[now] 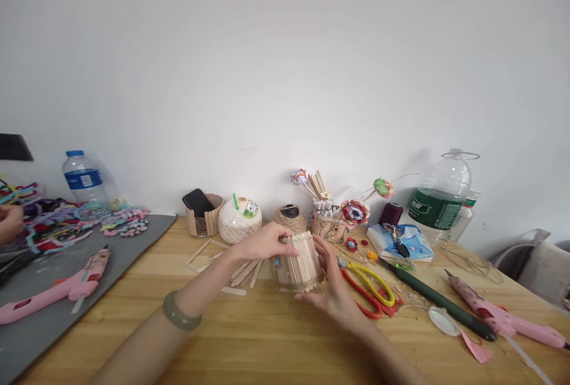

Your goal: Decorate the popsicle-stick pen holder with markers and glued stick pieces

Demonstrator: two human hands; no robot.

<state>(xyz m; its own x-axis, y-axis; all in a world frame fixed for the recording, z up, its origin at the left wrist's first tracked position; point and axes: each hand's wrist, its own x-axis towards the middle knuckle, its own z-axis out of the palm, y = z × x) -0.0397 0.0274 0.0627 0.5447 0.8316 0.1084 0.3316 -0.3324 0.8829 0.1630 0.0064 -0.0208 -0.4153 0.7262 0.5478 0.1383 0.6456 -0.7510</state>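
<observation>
Both my hands are closed around a small container made of upright popsicle sticks (303,260), with twine trim near its rims and a small blue bit on its left side. My left hand (269,243) grips its top left, the fingers reaching over the upper edge. On the right side, my right hand (330,275) has its fingers along the wall and its thumb near the bottom rim. The container is tilted slightly above the wooden table. Loose popsicle sticks (243,273) lie left of it, and a ball of twine (289,218) stands behind it.
Red and yellow scissors (367,287), a dark green stick-like tool (439,299) and a pink glue gun (499,314) lie to the right. A white coconut (240,221), a stick holder with a phone (202,212) and paper flowers (355,212) stand behind. Another person's hand (9,221) shows far left.
</observation>
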